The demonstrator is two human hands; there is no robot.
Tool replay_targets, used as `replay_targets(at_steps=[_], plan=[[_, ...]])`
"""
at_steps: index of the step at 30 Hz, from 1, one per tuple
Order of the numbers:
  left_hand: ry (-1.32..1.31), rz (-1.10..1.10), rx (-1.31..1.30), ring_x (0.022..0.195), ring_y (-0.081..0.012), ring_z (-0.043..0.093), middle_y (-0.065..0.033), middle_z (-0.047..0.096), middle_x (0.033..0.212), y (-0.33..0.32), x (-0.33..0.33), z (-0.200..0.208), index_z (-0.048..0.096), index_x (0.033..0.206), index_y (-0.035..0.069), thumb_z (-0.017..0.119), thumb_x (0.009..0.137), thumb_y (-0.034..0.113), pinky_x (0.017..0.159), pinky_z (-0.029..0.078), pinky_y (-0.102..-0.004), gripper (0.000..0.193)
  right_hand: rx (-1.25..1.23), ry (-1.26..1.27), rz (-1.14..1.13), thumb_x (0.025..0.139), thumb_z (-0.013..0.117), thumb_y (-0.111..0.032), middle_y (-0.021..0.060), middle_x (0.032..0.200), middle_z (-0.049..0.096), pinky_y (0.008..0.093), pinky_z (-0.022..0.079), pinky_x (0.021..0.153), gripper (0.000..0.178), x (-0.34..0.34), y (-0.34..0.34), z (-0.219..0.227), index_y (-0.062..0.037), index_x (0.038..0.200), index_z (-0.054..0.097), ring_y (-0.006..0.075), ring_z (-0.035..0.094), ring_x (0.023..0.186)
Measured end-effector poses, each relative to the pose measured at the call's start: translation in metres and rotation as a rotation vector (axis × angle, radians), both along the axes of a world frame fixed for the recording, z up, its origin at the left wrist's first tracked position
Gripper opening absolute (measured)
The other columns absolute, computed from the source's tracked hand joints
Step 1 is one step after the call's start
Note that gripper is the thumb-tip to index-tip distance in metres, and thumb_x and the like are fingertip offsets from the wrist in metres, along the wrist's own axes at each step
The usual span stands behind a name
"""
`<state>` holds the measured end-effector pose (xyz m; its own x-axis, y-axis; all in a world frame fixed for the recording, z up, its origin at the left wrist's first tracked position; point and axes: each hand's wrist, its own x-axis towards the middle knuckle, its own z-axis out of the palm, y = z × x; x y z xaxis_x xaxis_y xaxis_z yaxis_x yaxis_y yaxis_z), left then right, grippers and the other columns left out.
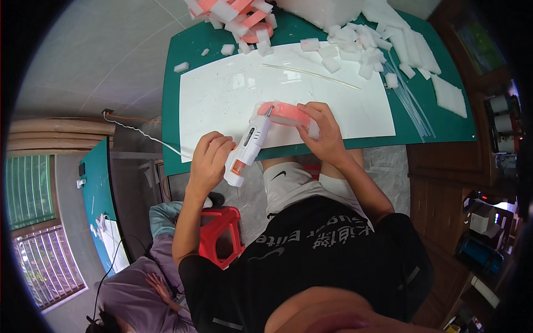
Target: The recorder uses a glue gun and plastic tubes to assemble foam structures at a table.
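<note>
My left hand [210, 161] is wrapped round the handle of a white hot glue gun [251, 141] with an orange part near its rear end. The gun's metal nozzle points up and away, meeting a pink curved foam strip [290, 112] over the near part of the white sheet. My right hand [322, 132] pinches the right end of that strip between thumb and fingers. White foam shows at the strip's left and right ends. Whether glue is coming out at the nozzle is too small to tell.
A white sheet [222, 83] covers much of the green table [172, 89]. One glue stick [311, 76] lies across it; several more [413, 100] lie at right. White foam blocks [355, 47] and pink-and-white pieces [244, 19] sit at the back. A red stool [222, 233] and another person [144, 283] are at left.
</note>
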<state>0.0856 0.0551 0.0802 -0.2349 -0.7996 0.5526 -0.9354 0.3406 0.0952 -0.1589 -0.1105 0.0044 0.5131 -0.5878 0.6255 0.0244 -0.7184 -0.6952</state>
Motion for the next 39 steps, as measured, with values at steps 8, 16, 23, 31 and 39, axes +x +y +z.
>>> replay_targets(at_steps=[8, 16, 23, 31, 39], plan=[[0.028, 0.01, 0.067, 0.092, -0.0343, 0.062, -0.0117, 0.062, 0.091, 0.007, 0.003, -0.004, 0.061, 0.097, -0.001, 0.065, 0.068, 0.0, 0.078, 0.053, -0.0416, 0.029, 0.017, -0.004, 0.021, 0.081, 0.074, 0.005, 0.0165, 0.118, 0.059, 0.0371, 0.052, 0.091, 0.055, 0.003, 0.002, 0.002, -0.0057, 0.133, 0.058, 0.0319, 0.062, 0.106], [0.058, -0.046, 0.083, 0.091, -0.0353, 0.065, -0.0177, 0.069, 0.111, 0.013, 0.008, -0.006, 0.064, 0.107, -0.003, 0.07, 0.07, 0.005, 0.078, 0.053, -0.0419, 0.038, 0.016, -0.019, -0.007, 0.082, 0.072, 0.005, 0.0142, 0.117, 0.058, 0.0361, 0.054, 0.083, 0.053, 0.004, 0.003, 0.0, -0.0092, 0.132, 0.061, 0.0297, 0.062, 0.102], [0.164, 0.11, 0.099, 0.103, -0.0354, 0.068, -0.0188, 0.067, 0.123, 0.017, 0.036, -0.022, 0.066, 0.114, -0.004, 0.063, 0.066, -0.009, 0.087, 0.054, -0.0396, 0.049, -0.03, -0.073, -0.113, 0.082, 0.071, 0.005, 0.0141, 0.118, 0.057, 0.0353, 0.054, 0.08, 0.051, -0.004, -0.006, -0.004, -0.0084, 0.13, 0.063, 0.0294, 0.063, 0.1], [0.401, 0.301, 0.312, 0.104, -0.0283, 0.063, -0.0128, 0.056, 0.128, 0.001, 0.084, -0.053, 0.066, 0.117, 0.001, 0.066, 0.067, -0.008, 0.084, 0.053, -0.0358, 0.051, -0.038, -0.088, -0.177, 0.08, 0.072, 0.006, 0.0155, 0.118, 0.057, 0.0361, 0.053, 0.084, 0.053, -0.016, -0.015, -0.011, -0.0079, 0.131, 0.062, 0.0293, 0.062, 0.1], [0.363, 0.334, 0.356, 0.108, -0.0284, 0.061, -0.0116, 0.05, 0.137, -0.002, 0.101, -0.065, 0.065, 0.124, 0.003, 0.075, 0.073, -0.001, 0.087, 0.052, -0.0354, 0.052, -0.13, -0.214, -0.258, 0.076, 0.076, 0.008, 0.0181, 0.12, 0.057, 0.0396, 0.053, 0.087, 0.063, -0.024, -0.019, -0.018, -0.007, 0.132, 0.053, 0.0344, 0.062, 0.104]])
